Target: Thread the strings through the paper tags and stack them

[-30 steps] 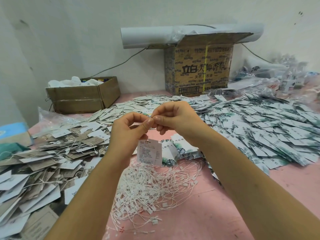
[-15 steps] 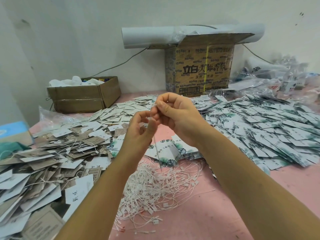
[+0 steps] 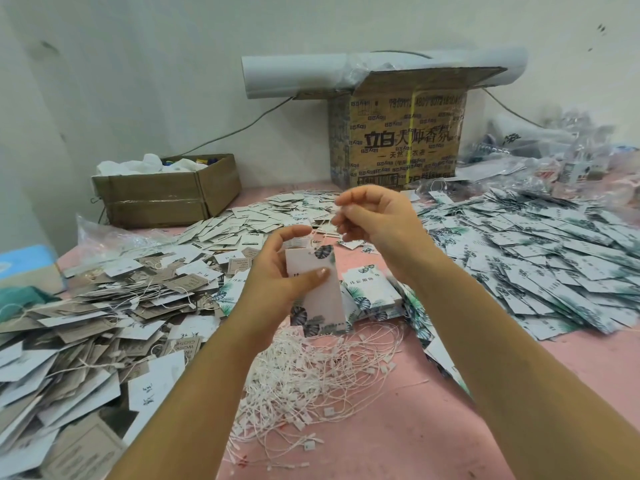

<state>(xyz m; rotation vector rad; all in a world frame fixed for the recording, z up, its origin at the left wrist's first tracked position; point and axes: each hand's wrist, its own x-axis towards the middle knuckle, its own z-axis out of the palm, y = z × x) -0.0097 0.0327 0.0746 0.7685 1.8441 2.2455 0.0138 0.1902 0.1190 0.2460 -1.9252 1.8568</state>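
Left hand grips the tag, long axis upright; right hand, up-right of the tag's top, pinches the string.

In front of the printed carton, the middle of the held tag is covered by the thumb of the left hand, so the print there is hidden. The string is seen only as a faint, blurred thread, and its end is lost among the curled fingers of the right hand. Far left of the carton, a blue box and the grey tag heap are cut off by the edge. Right of the carton, the clear bags are too blurred for their contents to be told.
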